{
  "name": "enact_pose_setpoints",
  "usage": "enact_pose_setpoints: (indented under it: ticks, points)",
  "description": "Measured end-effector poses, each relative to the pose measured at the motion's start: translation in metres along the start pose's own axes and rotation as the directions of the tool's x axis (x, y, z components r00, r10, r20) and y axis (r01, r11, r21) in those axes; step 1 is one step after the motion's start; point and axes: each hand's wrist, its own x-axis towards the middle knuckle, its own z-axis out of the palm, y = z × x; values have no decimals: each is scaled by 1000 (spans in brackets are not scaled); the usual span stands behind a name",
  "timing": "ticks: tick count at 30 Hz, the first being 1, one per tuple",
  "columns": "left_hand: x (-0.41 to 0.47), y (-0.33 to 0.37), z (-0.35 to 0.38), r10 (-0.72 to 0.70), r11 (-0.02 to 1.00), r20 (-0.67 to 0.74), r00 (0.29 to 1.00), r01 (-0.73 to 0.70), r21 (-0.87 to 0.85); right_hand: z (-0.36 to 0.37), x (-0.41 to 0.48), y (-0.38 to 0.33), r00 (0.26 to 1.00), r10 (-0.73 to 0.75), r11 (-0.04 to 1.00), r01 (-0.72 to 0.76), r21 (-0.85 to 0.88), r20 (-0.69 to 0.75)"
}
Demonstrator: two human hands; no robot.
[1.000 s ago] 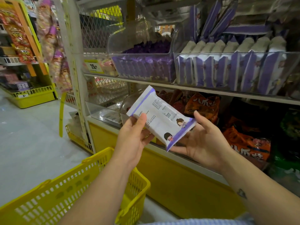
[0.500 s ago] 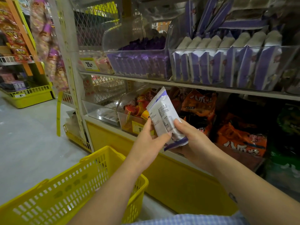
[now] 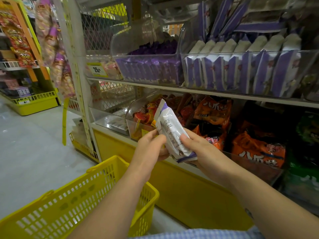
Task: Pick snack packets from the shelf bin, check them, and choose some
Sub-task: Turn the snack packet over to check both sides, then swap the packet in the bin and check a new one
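Mid-frame, the snack packet (image 3: pixel 172 133) stands tilted (print visible), gripped between left hand (image 3: pixel 151 149) and right hand (image 3: pixel 198 149).

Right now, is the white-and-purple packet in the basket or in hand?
In hand: the left hand and right hand both grip the packet, clear of the yellow basket.

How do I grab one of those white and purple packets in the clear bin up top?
I'd pinch the white top end of one white and purple snack packet, reaching down from above. They stand upright, packed tight side by side, and the front wall of the clear plastic bin blocks their lower halves, so only the tops poke out.
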Motion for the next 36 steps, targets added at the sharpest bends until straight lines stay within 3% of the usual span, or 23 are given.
enact_pose_setpoints:
  ticks: [12,15,18,21,23,25,28,31,36]
  points:
    - [-6,10,-1,-6,1000,-30,1000,6,2,-5,-4,-7,999,25,994,-30,104,46]
    - [-12,17,4,63,996,98,993,-69,60,-8,-9,-19,999,25,971,-31,236,29]
    - [-19,28,10,102,995,252,962,-100,-23,-9,-16,-32,999,-24,948,34,316,-33]
    - [-25,42,15,177,984,250,952,-173,-38,-12,-25,-41,974,-86,971,129,203,-209]
    - [-27,51,18,217,975,189,958,-220,-7,-16,-33,-51,919,-181,983,163,-80,-351]
    - [-26,63,21,277,957,151,949,-286,43,-20,-44,-64,867,-353,869,164,-467,-352]
    - [-24,93,26,391,899,144,909,-411,154,-30,-63,-95,870,-475,530,161,-833,-134]
    - [-24,133,42,472,818,174,864,-503,277,-41,-74,-137,899,-436,293,184,-938,40]
    - [-25,194,86,555,686,228,800,-596,417,-65,-74,-206,909,-404,-4,114,-993,106]
